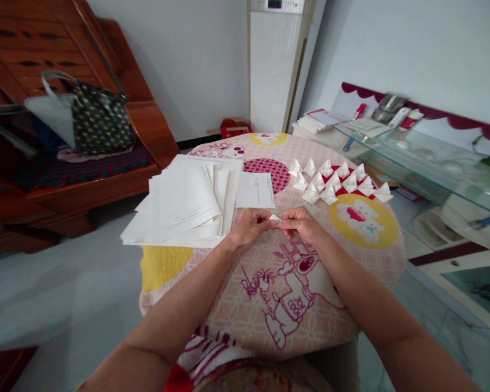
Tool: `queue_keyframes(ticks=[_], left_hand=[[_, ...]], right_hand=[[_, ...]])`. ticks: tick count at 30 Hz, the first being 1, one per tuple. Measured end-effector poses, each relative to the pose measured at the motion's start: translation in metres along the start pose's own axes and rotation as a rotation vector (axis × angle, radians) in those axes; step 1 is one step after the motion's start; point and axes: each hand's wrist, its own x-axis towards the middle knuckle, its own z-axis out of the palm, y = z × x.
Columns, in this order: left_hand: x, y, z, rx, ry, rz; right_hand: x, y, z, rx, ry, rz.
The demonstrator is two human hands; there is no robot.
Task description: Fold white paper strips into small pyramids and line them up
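Observation:
My left hand [249, 226] and my right hand [304, 224] meet over the cartoon-printed cloth [277, 294] on the round table. Between their fingertips they pinch one small folded white paper piece [275, 218], mostly hidden by the fingers. Just beyond the hands lies a single small white sheet [255, 190]. Left of it spreads a loose stack of white paper sheets [188, 201]. Several folded white paper triangles [337, 182] sit in rows at the far right of the table.
A wooden bench [106, 179] with a dotted bag [98, 117] stands at the left. A glass shelf unit [424, 158] with books and cups runs along the right. A white standing appliance [273, 65] is against the back wall, a red box [234, 128] beside it.

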Motion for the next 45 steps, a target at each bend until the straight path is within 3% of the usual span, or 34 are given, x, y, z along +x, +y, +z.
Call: queue_keyframes(ticks=[7,14,24,33,38,45], left_hand=[[0.000,0.004,0.001,0.225,0.063,0.056],[0.000,0.002,0.003,0.060,0.007,0.032],[0.003,-0.001,0.000,0.127,0.140,0.024],[0.002,-0.003,0.001,-0.043,0.066,-0.034],[0.002,0.000,0.001,0.022,0.038,0.004],[0.003,-0.004,0.001,-0.076,0.070,-0.078]], right_hand=[[0.000,0.001,-0.001,-0.021,0.017,-0.037],[0.000,0.001,-0.003,-0.014,0.012,-0.048],[0.001,0.001,0.000,-0.072,-0.091,-0.010],[-0.002,-0.004,0.008,-0.057,0.011,-0.074],[-0.002,-0.003,0.009,-0.088,-0.004,-0.065],[-0.002,-0.005,0.009,-0.080,0.027,-0.089]])
